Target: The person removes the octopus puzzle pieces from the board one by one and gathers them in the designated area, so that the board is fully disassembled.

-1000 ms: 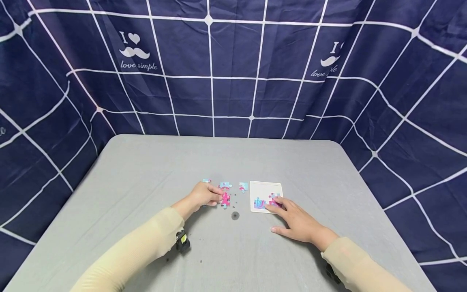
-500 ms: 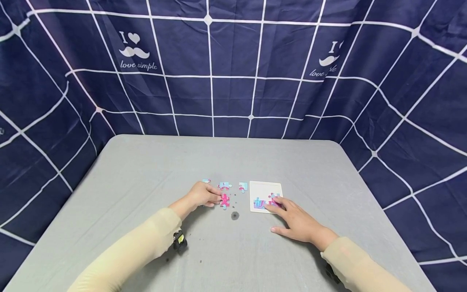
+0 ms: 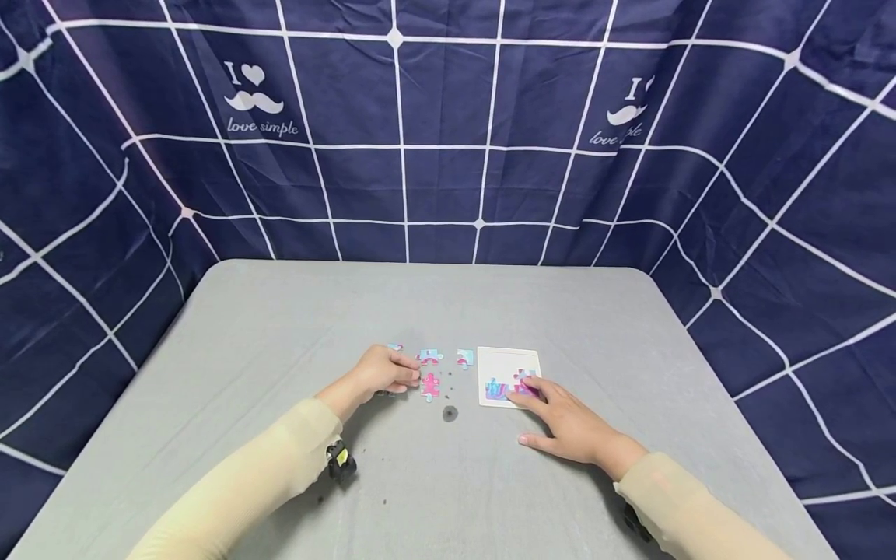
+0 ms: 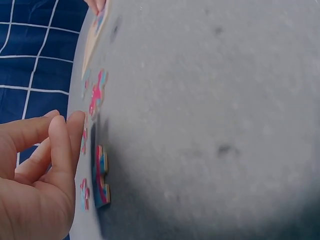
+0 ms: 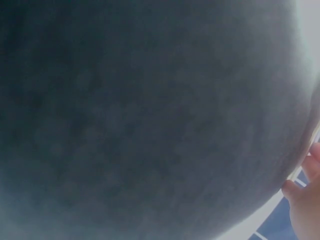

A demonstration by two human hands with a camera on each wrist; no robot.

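Observation:
My left hand (image 3: pixel 381 372) hovers just left of a pink jigsaw piece (image 3: pixel 430 386) that lies on the table. In the left wrist view the fingertips of that hand (image 4: pixel 42 172) come close together with nothing seen between them, and a blue-and-pink jigsaw piece (image 4: pixel 102 175) lies beneath. Fingers of my right hand (image 3: pixel 570 424) rest on the lower right of a white puzzle tray (image 3: pixel 500 362), touching purple jigsaw pieces (image 3: pixel 523 379). Blue-purple jigsaw pieces (image 3: pixel 496 390) fill the tray's lower left. The right wrist view catches only part of the right hand (image 5: pixel 306 207).
Behind the pink piece lie a blue-and-pink jigsaw piece (image 3: pixel 430 356) and a light-blue one (image 3: pixel 465 357). Another piece (image 3: pixel 395 347) shows partly behind the left hand. A dark stain (image 3: pixel 450 414) marks the grey table (image 3: pixel 448 482). A navy curtain (image 3: pixel 448 187) encloses the back and sides.
My left hand has let go of the pink jigsaw piece and drawn slightly left, leaving it on the table. The right hand stays on the tray.

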